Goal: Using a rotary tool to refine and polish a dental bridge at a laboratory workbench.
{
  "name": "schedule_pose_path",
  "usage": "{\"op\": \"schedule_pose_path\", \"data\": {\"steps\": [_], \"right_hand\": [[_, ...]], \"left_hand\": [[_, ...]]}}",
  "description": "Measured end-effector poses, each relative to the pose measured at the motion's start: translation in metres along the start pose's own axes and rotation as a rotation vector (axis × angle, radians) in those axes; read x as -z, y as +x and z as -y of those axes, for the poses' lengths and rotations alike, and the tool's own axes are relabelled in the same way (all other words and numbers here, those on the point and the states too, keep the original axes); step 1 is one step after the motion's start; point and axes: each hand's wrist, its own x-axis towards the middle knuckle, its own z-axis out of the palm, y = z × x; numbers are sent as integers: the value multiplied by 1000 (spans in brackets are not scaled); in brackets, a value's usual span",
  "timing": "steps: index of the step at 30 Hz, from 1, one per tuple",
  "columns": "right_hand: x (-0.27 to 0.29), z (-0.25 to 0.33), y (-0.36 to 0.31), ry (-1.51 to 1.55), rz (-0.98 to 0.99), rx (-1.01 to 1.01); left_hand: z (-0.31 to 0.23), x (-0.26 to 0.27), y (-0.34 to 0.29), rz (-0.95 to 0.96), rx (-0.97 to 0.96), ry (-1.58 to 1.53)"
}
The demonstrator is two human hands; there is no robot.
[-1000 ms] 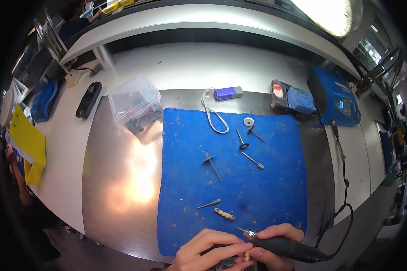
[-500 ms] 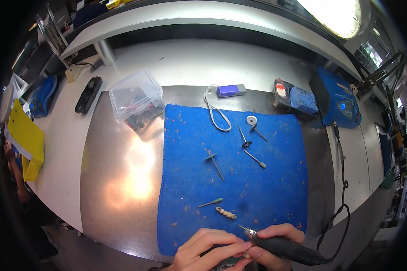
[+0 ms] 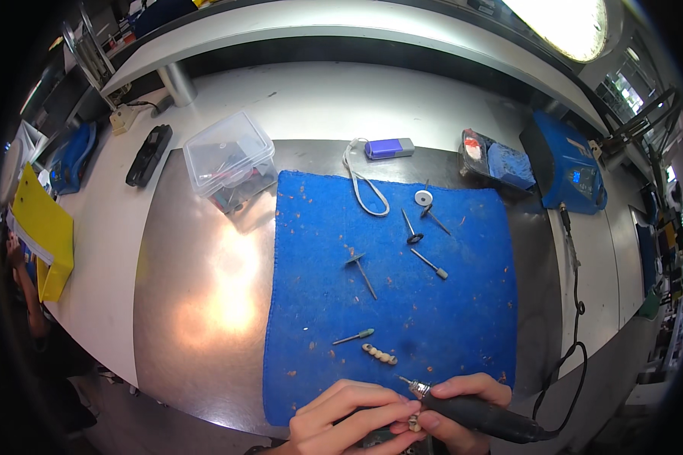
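Note:
My right hand (image 3: 472,387) is closed around a black rotary handpiece (image 3: 482,416), whose thin metal bit points up and left. A small cream-coloured dental piece (image 3: 414,422) is pinched in the fingers of my left hand (image 3: 347,414), close beside the right fingertips; most of it is hidden. Just beyond my hands, a row of joined cream teeth (image 3: 379,354) lies on the blue cloth (image 3: 319,227). Next to it rests a green-tipped bur (image 3: 354,337). The handpiece's bit stays apart from the piece in my fingers.
Farther up the cloth lie a disc on a shank (image 3: 360,274), a grey-tipped bur (image 3: 430,264) and a white wheel (image 3: 423,198). Behind are a clear plastic box (image 3: 231,163), a purple stick (image 3: 389,148) and a blue control unit (image 3: 565,167); its cord (image 3: 577,303) runs down the right.
The dental piece between my fingers has turned or shifted slightly, and more of it shows. My right hand and the handpiece stay almost where they were.

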Motion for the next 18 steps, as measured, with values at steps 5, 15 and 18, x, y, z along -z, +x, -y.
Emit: {"op": "schedule_pose_path", "data": {"steps": [5, 15, 18], "right_hand": [[0, 0, 0, 3, -12, -15], [1, 0, 3, 136, 76, 51], [5, -3, -2, 127, 90, -5]], "left_hand": [[1, 0, -4, 24, 30, -19], [2, 7, -1, 101, 144, -89], [-1, 7, 0, 92, 158, -91]]}}
